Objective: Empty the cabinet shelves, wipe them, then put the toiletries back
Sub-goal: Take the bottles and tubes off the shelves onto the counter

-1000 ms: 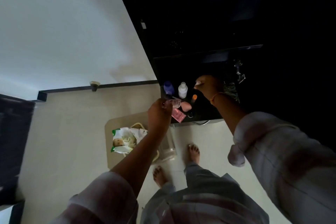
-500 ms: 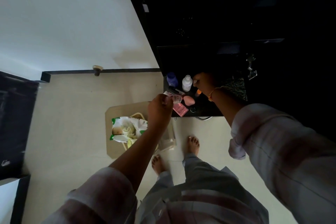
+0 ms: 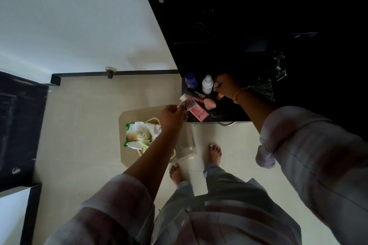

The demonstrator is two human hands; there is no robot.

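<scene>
Pink toiletries [image 3: 199, 112] crowd the dark counter [image 3: 235, 114]. Left hand [image 3: 172, 116] pinches a small tube [image 3: 188, 103] at its edge; right hand [image 3: 226, 85] grips a thin item [image 3: 218, 85] by the white bottle [image 3: 207, 85]. Move gently; bottles tip easily.

Shelf [image 3: 231, 114]: black, glossy, speckled like stone at the right end. White bottle [image 3: 207, 85] and blue bottle [image 3: 190, 80]: smooth plastic. Pink sachet [image 3: 199, 112]: glossy film. Makeup sponge [image 3: 209, 104]: matt foam. Small packet [image 3: 188, 103] pinched by left hand [image 3: 172, 116]: clear shiny film, printed. Thin stick [image 3: 219, 85] in right hand [image 3: 227, 87]: material unclear. Wipes pack [image 3: 139, 135]: glossy film. Handle [image 3: 226, 123] under shelf edge: bright metal. Floor [image 3: 79, 125]: smooth tile, low sheen. Sleeves [image 3: 310, 155]: woven cloth, matt.
</scene>
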